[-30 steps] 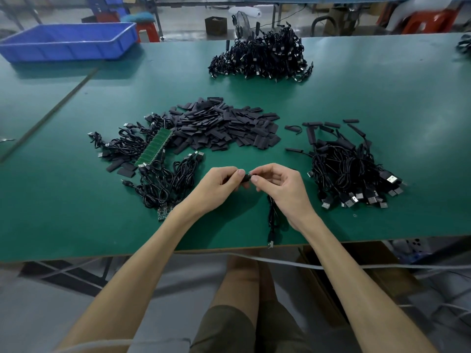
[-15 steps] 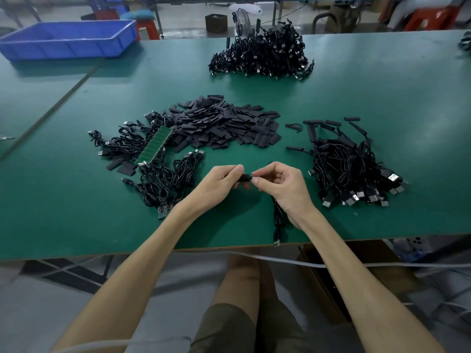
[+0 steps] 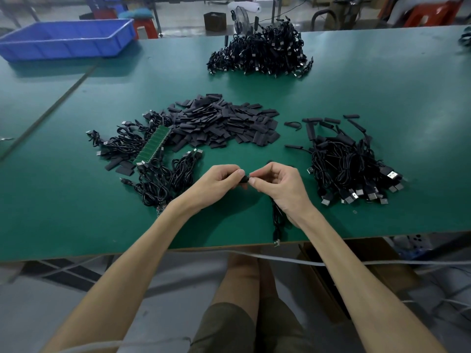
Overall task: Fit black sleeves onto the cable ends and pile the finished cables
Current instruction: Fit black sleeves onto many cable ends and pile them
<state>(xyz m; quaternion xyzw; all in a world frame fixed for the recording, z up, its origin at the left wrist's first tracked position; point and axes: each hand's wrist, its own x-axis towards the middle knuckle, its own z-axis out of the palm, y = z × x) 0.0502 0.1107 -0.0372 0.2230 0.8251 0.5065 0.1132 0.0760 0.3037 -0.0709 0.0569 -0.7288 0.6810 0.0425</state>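
My left hand [image 3: 216,183] pinches a short black sleeve [image 3: 245,179] between thumb and fingers. My right hand [image 3: 279,184] pinches the end of a black cable [image 3: 277,222] right against that sleeve; the cable hangs down under the palm, its USB plug at the table's front edge. A heap of loose black sleeves [image 3: 224,123] lies ahead in the middle. Bare cables [image 3: 163,179] lie tangled to the left. A pile of sleeved cables [image 3: 349,164] sits to the right.
A green circuit-board strip [image 3: 153,145] lies among the left cables. A big cable heap [image 3: 260,54] sits far back on the green table [image 3: 382,93]. A blue bin [image 3: 68,39] stands far left. A white cord [image 3: 280,259] runs below the table's edge.
Both hands stay together at the same spot over the table; the fingers have shifted slightly around the sleeve and cable end. The hanging cable has swung a little.
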